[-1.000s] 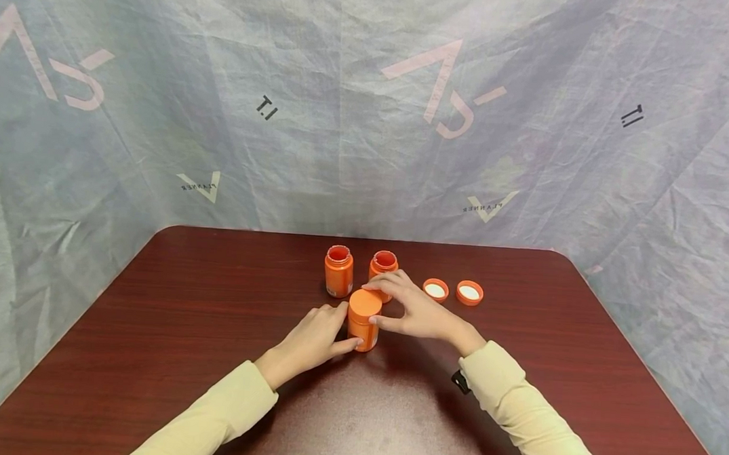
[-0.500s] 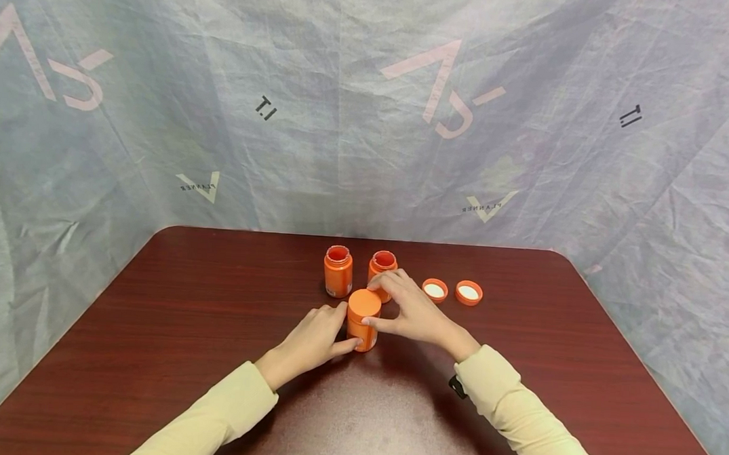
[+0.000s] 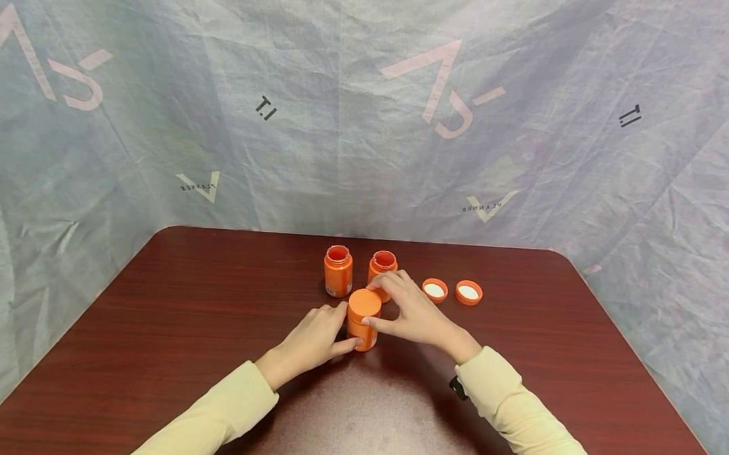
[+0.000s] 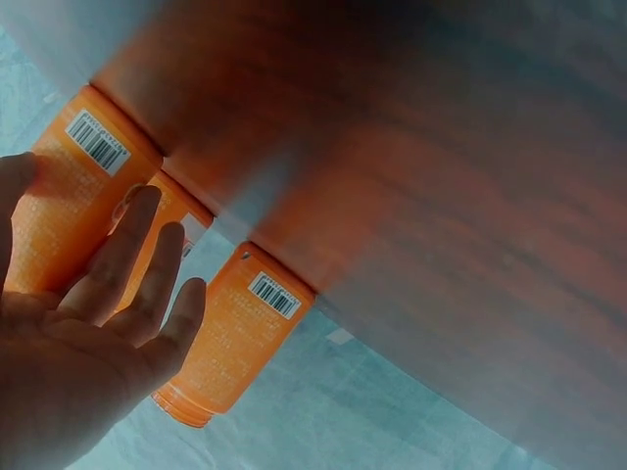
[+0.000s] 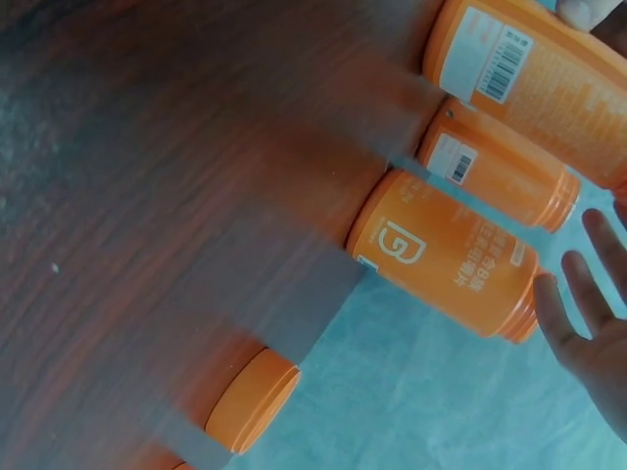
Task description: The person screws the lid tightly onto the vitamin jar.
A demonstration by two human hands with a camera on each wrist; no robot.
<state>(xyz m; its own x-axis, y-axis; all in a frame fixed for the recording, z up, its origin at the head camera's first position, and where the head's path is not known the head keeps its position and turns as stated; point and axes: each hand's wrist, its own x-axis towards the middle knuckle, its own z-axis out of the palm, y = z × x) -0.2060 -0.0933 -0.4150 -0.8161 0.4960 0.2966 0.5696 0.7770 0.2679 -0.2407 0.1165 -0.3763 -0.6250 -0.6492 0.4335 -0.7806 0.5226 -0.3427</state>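
An orange bottle (image 3: 360, 331) stands upright on the table, its orange cap (image 3: 364, 303) seated on top. My left hand (image 3: 309, 336) holds the body from the left, thumb across its near side. From the right, my right hand (image 3: 414, 314) pinches the cap between thumb and fingers. Just behind stand two uncapped orange bottles, one on the left (image 3: 338, 275) and one on the right (image 3: 384, 260), partly covered by my right hand. In the left wrist view, the held bottle (image 4: 73, 196) shows a barcode label near its base.
Two orange caps with white liners lie inside-up to the right, a nearer-in cap (image 3: 435, 290) and an outer cap (image 3: 469, 293). The dark red table (image 3: 214, 302) ends at a grey cloth backdrop (image 3: 344, 131).
My right hand has shifted slightly left around the cap within the first half second, its thumb sliding across the front. Since then almost nothing differs; the bottle and left hand stay put.
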